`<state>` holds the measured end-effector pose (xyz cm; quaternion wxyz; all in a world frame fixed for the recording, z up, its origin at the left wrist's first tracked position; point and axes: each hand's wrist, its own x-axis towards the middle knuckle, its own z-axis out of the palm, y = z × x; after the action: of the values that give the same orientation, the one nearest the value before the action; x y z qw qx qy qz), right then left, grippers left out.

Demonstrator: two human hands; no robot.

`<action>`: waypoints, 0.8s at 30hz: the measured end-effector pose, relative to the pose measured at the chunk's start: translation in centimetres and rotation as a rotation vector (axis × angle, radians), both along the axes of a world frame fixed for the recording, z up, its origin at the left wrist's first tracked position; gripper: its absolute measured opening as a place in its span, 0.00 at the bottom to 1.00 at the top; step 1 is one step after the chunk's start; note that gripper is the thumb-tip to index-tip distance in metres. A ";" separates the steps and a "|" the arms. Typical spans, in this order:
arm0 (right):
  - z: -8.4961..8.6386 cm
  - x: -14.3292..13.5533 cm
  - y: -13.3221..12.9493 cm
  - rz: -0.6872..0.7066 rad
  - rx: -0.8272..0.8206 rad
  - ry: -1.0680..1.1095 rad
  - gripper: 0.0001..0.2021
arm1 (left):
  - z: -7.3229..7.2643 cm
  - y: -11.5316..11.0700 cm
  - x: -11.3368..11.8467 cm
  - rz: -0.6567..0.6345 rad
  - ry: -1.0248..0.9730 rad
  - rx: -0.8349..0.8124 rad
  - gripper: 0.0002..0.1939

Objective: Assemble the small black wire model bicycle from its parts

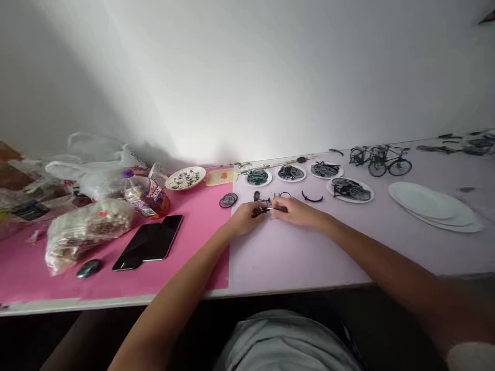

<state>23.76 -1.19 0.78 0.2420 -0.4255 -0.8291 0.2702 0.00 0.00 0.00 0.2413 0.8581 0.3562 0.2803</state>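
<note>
My left hand [244, 218] is closed on a small dark model-bicycle part [260, 210] just above the pale sheet. From the right, my right hand [296, 211] pinches a small screwdriver-like tool [281, 209] with a dark handle and thin bright shaft. Its tip meets the dark part between my hands. Just beyond my fingers lie small loose black pieces [285, 195]. A curved black strip [312, 198] rests to the right of them. Two small spoked wheels [228, 200] lie left of my left hand. Finer detail of the held part is hidden by my fingers.
White plates [328, 186] of dark bicycle parts line the back. Assembled model bicycles [390, 164] stand behind white oval plates [425, 200] at right. At left are a phone-like black device [150, 242], a mouse [89, 268], a bottle [149, 196] and plastic bags [93, 221].
</note>
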 end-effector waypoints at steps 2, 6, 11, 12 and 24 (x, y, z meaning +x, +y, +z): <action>0.1 0.0 0.0 0.003 -0.003 0.007 0.10 | 0.1 0.0 0.0 0.002 0.005 -0.002 0.16; 0.3 0.0 -0.2 0.002 -0.007 0.005 0.10 | 0.4 -0.2 0.0 0.007 0.019 0.000 0.16; 0.3 0.0 -0.2 -0.003 0.007 0.003 0.11 | 0.9 -0.5 0.0 0.019 0.035 0.002 0.16; 0.2 0.0 -0.1 -0.004 0.014 0.004 0.12 | 0.9 -0.5 0.0 0.017 0.037 0.000 0.16; 0.7 -0.5 -0.5 -0.049 0.082 0.042 0.17 | 1.2 -0.9 0.1 0.017 0.044 0.013 0.15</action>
<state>23.27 -1.69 1.50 0.2830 -0.4297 -0.8235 0.2388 0.11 -0.90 1.24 0.2255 0.8627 0.3668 0.2654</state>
